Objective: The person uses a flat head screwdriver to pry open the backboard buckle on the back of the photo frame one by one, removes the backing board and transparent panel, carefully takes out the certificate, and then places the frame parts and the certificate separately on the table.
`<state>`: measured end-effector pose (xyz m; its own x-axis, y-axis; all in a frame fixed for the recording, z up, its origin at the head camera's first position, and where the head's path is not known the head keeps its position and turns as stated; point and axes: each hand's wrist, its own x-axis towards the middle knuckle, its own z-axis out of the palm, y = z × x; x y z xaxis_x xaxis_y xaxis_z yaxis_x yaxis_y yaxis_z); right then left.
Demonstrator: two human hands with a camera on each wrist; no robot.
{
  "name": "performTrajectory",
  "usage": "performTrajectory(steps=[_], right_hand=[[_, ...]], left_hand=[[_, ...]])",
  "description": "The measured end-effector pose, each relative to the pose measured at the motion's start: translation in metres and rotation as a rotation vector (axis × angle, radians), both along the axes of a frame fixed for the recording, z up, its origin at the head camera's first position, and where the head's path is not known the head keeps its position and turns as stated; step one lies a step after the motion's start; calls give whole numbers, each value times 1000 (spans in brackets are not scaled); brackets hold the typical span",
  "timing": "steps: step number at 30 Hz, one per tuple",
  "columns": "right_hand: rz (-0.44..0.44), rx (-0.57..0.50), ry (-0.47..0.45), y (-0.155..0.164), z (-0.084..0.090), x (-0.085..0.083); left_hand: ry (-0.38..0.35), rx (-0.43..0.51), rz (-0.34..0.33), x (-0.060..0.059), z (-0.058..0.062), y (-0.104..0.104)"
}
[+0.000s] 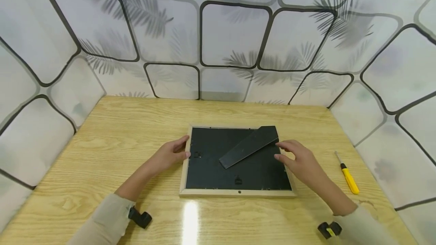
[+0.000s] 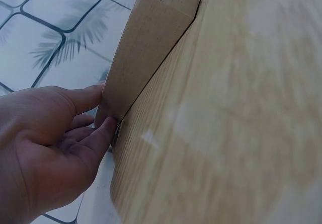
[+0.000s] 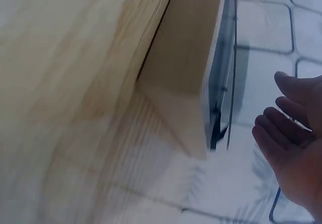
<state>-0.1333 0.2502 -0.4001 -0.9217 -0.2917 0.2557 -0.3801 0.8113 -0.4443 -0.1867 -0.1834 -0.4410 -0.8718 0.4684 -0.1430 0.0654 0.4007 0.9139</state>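
Two hands at a face-down picture frame

Both flank the picture frame (image 1: 237,192) lying mid-table (image 1: 102,143). The left hand (image 1: 170,155) touches its left edge with relaxed fingers; the right hand (image 1: 299,161) hovers open near the raised black stand (image 1: 250,146), holding nothing. A yellow screwdriver (image 1: 348,175) lies right.

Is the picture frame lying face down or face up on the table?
Face down: the picture frame shows its black backing board, hangers and stand, flat on the table.
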Motion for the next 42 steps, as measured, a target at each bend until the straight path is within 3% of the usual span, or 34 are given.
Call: performTrajectory(steps=[12,19,22,27,36,42], right_hand=[[296,150,-8,-61,-18,-39],[385,249,-188,-74,-21,-53],[407,281,-209,-77,-24,-55],[445,302,-124,-80,-27,-54],[514,318,111,-85,-27,-52],[542,347,199,-89,-24,-51]], left_hand=[[28,-3,-3,0,-6,2],[37,0,-8,1,-7,4],[43,0,-4,2,-8,5],[50,-1,-2,3,-10,4],[70,-13,5,5,-14,1],[80,-15,7,5,-17,0]])
